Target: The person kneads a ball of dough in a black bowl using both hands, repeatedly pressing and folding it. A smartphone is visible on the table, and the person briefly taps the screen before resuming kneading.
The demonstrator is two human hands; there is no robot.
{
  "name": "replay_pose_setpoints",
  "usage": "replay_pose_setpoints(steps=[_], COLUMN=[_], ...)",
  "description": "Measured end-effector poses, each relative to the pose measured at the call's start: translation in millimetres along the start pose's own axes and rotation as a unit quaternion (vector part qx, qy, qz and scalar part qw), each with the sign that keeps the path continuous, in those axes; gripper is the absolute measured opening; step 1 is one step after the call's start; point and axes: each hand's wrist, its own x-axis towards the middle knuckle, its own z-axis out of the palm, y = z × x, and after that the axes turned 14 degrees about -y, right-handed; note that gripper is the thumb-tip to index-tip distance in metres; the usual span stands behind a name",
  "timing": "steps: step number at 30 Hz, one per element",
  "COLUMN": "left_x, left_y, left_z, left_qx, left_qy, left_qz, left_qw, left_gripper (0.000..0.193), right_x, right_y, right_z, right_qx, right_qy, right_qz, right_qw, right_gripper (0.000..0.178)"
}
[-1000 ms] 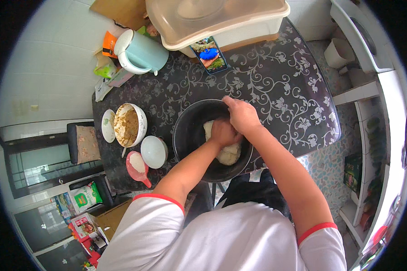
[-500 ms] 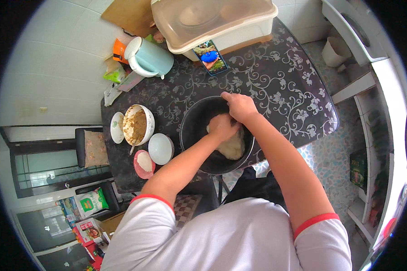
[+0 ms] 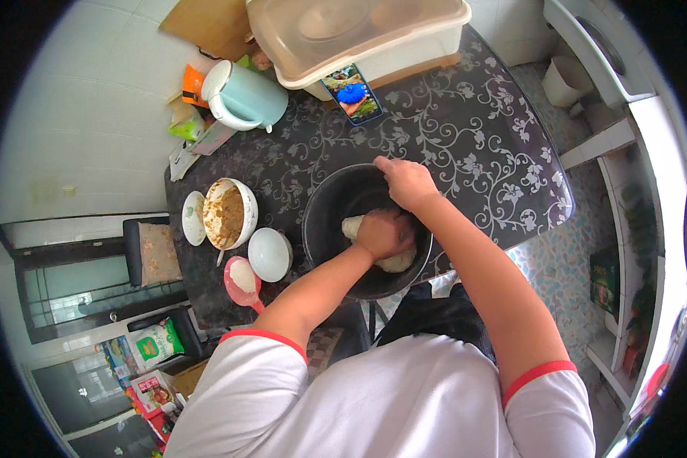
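A deep black pot (image 3: 326,206) stands at the near edge of the table with a lump of pale dough (image 3: 396,263) inside. My left hand (image 3: 386,233) is down in the pot, its fingers curled into the dough and pressing it; the fingertips are partly hidden. At the pot's far right side, my right hand (image 3: 408,184) grips the rim, fingers closed over it. Left of the pot stand an empty white bowl (image 3: 270,255), a red scoop (image 3: 242,275) holding white powder, and a larger bowl (image 3: 230,214) with brown filling and a utensil handle.
A phone (image 3: 352,95) with a lit screen leans against a lidded storage box (image 3: 359,38) at the back. A light blue jug (image 3: 246,95) and packets are beside the wall. A small white dish (image 3: 195,218) sits left of the filling bowl. Chairs (image 3: 157,252) stand on the left.
My left hand has shifted down and right over the dough, which is now bunched under it. My right hand stays on the rim. The view has shifted slightly.
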Motion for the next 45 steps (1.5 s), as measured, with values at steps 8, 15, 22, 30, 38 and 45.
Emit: replay_pose_setpoints(steps=[8, 15, 22, 30, 38, 45], left_x=[37.9, 64.6, 44.0, -28.4, 26.0, 50.7], left_y=[-34.6, -54.8, -8.6, 41.3, 0.4, -19.2], left_z=[11.9, 17.2, -12.7, -23.7, 7.1, 16.8], left_qx=[-0.041, -0.002, -0.086, 0.109, -0.01, -0.086], left_qy=[0.059, -0.002, 0.013, 0.166, 0.068, 0.192], left_qz=[-0.049, -0.17, -0.255, 0.029, 0.004, -0.025], left_qw=[0.996, 0.985, 0.963, 0.98, 0.998, 0.977], left_gripper=[0.028, 0.024, 0.026, 0.03, 0.029, 0.029], right_x=[-0.5, -3.9, -0.9, -3.3, -4.1, -6.7], right_y=[4.2, -0.5, 0.2, -3.5, -0.1, 2.6], right_z=[9.3, 1.8, -1.7, -3.3, -1.2, -1.3], right_qx=[0.018, 0.005, -0.003, 0.002, 0.02, 0.028], right_qy=[0.049, 0.06, 0.027, 0.012, 0.028, 0.032], right_qz=[-0.026, -0.015, 0.008, 0.016, 0.017, 0.009], right_qw=[0.998, 0.998, 1.0, 1.0, 0.999, 0.999], right_gripper=[0.025, 0.025, 0.034, 0.037, 0.035, 0.032])
